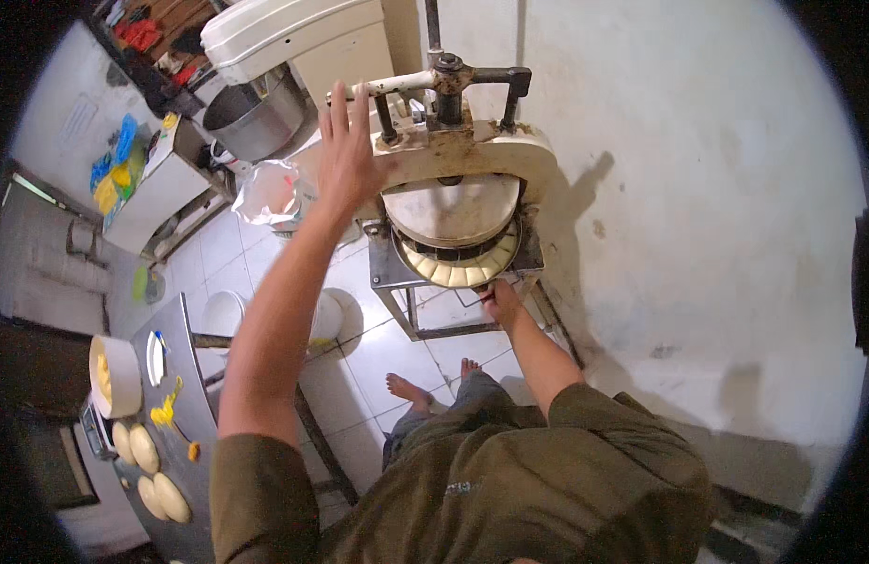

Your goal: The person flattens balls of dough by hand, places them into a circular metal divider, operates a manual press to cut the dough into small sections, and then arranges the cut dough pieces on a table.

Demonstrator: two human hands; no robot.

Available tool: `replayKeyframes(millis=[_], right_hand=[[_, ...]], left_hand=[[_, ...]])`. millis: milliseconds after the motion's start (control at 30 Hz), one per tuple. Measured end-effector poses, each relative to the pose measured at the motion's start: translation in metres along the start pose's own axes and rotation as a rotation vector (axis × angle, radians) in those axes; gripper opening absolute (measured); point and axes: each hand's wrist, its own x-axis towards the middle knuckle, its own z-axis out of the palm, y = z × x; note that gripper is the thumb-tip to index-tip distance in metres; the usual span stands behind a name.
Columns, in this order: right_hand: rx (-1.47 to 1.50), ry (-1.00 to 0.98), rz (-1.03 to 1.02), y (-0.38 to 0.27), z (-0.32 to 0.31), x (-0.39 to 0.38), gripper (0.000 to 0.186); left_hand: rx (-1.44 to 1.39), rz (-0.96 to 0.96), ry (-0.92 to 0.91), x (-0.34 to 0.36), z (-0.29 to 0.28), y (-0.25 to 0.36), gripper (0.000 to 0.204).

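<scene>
In front of me stands a cream-coloured dough divider press [462, 150] with worn paint and a crossbar handle [411, 83] on top. My left hand [348, 150] is raised beside that handle's left end, fingers stretched out and apart. Below the round press plate [451, 211], dough [458, 271] cut into wedges shows in a round pan. My right hand [500, 303] is closed at the pan's front edge; what its fingers hold is hidden. Close to it is a thin bent metal rod [470, 300].
On the dark table [195, 479] at left lie several dough rounds [145, 449], near a white tub [115, 376] and a scale [96, 425]. A large metal bowl [256, 117] sits under a cream mixer [293, 38]. Buckets [226, 312] stand on the tiled floor. A wall rises at right.
</scene>
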Motion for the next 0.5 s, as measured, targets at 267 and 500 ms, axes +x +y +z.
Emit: replayKeyframes(millis=[267,500], right_hand=[[-0.161,-0.078,0.202,-0.019,-0.029,-0.227,0.042],[-0.33,-0.099,0.402,-0.093,-0.021,-0.362,0.045]], left_hand=[[0.418,-0.894,-0.488,-0.531,-0.216,0.079,0.101],[0.719,-1.693,-0.617,-0.796,-0.477,0.298,0.115]])
